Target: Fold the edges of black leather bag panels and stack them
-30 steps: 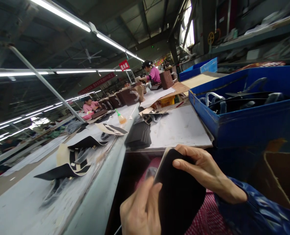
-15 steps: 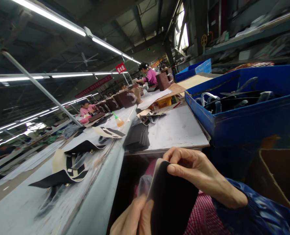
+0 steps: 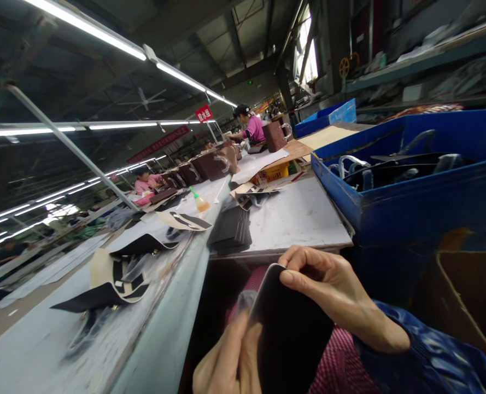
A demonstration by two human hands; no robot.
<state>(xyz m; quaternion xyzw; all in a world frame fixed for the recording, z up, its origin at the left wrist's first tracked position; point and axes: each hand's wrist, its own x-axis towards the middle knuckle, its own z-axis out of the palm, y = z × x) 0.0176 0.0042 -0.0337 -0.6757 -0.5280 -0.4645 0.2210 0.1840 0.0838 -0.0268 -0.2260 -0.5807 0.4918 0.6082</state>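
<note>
A black leather-like panel [image 3: 296, 328] with a pale edge hangs upright in front of me, over my lap. My right hand [image 3: 325, 279] pinches its top corner between thumb and fingers. Lower down, my left hand [image 3: 230, 353] grips the panel's left edge, its thumb pressed to the black face. Behind that edge, clear plastic wrapping [image 3: 246, 300] shows in part. On the table at left lies a curled black and cream bag piece [image 3: 115, 276] with plastic-wrapped handles. A stack of black panels [image 3: 229, 229] sits just beyond my hands.
A blue bin [image 3: 415, 202] with wrapped black handles stands at the right, above a cardboard box [image 3: 468, 306]. A glue bottle [image 3: 200, 201] with a green tip stands on the left table [image 3: 33, 355]. Brown bags [image 3: 210, 164] and co-workers in pink are farther back.
My left hand has moved slightly up and right along the panel's edge. The panel has turned a little, so less of its pale side shows. My right hand keeps its pinch.
</note>
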